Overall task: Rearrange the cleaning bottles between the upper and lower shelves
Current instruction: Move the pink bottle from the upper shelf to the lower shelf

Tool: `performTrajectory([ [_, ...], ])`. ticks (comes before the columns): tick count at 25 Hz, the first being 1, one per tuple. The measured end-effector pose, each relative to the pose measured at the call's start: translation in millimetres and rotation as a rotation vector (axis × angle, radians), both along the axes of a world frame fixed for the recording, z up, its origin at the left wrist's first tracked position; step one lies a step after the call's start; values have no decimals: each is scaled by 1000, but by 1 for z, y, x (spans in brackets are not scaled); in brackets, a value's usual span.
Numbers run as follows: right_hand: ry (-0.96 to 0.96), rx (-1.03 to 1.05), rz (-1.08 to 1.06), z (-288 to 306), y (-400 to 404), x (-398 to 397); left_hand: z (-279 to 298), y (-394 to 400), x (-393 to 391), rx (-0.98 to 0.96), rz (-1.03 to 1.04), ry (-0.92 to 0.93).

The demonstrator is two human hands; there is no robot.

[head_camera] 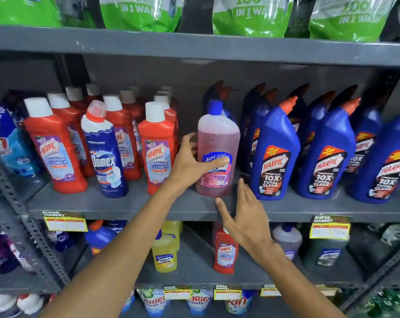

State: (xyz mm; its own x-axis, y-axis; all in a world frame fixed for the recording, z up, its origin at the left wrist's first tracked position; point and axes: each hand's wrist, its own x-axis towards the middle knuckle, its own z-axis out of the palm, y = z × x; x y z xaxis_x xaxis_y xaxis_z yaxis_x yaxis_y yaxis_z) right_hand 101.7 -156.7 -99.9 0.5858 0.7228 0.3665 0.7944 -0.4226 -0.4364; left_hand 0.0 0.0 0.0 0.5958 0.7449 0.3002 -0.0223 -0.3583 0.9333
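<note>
So the pink bottle (218,152) with the blue cap is standing upright on the upper shelf (116,204), right in the gap between the red Harpic bathroom cleaner (157,150) on its left and the row of blue Harpic toilet cleaner bottles (274,154) on its right; the person's left hand (191,164) is wrapped around it from the left side, thumb laid across the front label and fingers curled round the back, so that's a proper hold on the bottle; the right hand (245,216) is a bit lower, fingers spread wide and flat, holding nothing, hovering in front of the shelf edge just below the bottle's base and not touching it as far as anyone can tell; down on the lower shelf (194,265) there's a yellow bottle (164,251) and a small red Harpic bottle (225,253) standing apart from each other, the red one partly hidden behind the right hand; further left on the upper shelf a Domex bottle (104,152) stands among more red ones.
</note>
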Motion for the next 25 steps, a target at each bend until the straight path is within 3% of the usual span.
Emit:
performTrajectory([
  [5, -150, -106, -69, -17, 7, 1, 15, 8, 14, -96, -60, -38],
  [10, -215, -91, -16, -22, 3, 8, 25, -13, -1, -2, 7, -144],
  [14, -242, -54, 28, -24, 3, 13, 32, -49, -57, 38, 55, -249],
  [19, -286, -90, 115, -22, 2, 28, -19, -82, -133, -108, 57, -85],
  [25, -361, -66, 133, -26, 10, 35, -132, -79, -132, -158, 105, 177],
])
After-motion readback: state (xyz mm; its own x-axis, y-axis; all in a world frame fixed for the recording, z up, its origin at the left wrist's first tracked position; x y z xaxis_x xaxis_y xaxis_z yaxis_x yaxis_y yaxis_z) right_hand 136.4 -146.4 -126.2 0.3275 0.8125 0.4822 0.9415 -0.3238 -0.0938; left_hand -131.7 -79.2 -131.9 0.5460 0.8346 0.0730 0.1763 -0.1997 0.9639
